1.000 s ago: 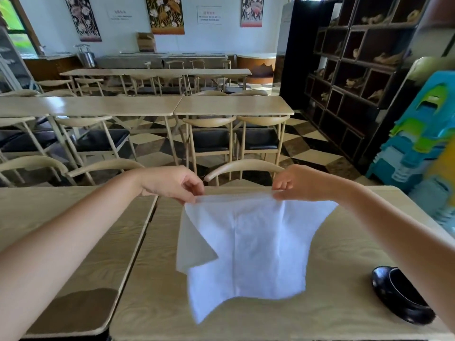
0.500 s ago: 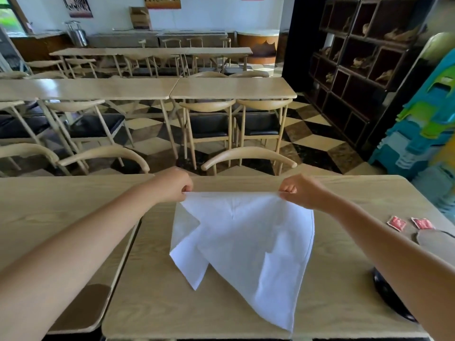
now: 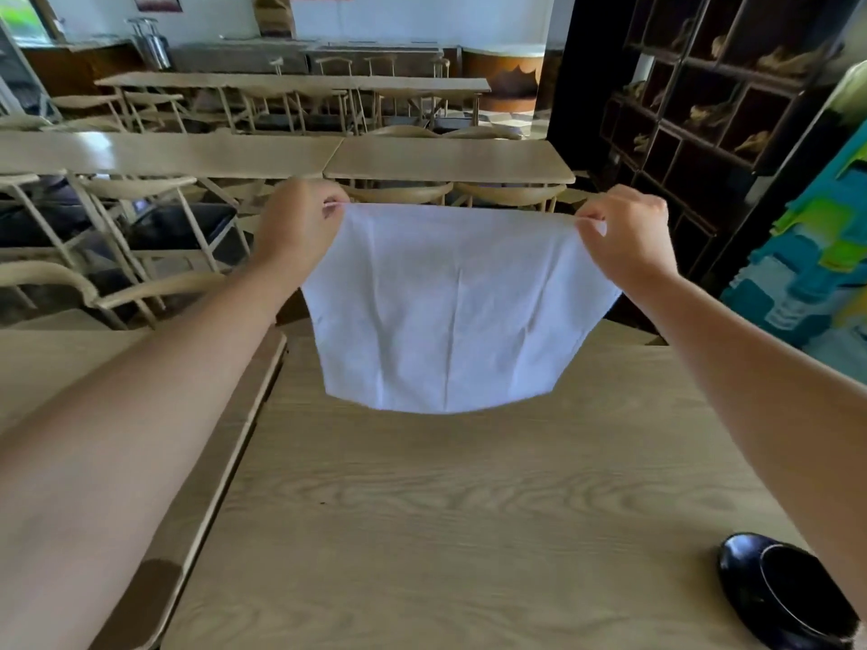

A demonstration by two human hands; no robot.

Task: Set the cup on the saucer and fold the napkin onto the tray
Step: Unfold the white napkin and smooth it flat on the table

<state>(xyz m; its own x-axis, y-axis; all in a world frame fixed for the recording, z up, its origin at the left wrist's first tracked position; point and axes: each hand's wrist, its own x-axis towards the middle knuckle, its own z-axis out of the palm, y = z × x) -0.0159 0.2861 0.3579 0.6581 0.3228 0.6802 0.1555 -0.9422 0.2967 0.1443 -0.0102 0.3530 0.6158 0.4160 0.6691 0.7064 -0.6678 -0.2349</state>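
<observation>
Canteen or dining hall. Rows of long pale wood-grain tables [image 3: 450, 154] with curved-back pale wooden chairs [image 3: 140, 293], dark seat pads. Steel urn [image 3: 149, 44] on rear counter [image 3: 305, 56] along white wall. Tall black cubby shelving [image 3: 703, 100] at right. Stack of blue and green plastic stools [image 3: 807, 274] beside it.

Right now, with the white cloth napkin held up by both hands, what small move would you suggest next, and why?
Probably lower the white cloth napkin flat onto the light wooden table. The left hand and right hand pinch its top corners, it hangs clear of the tabletop, and no tray is in view.
</observation>
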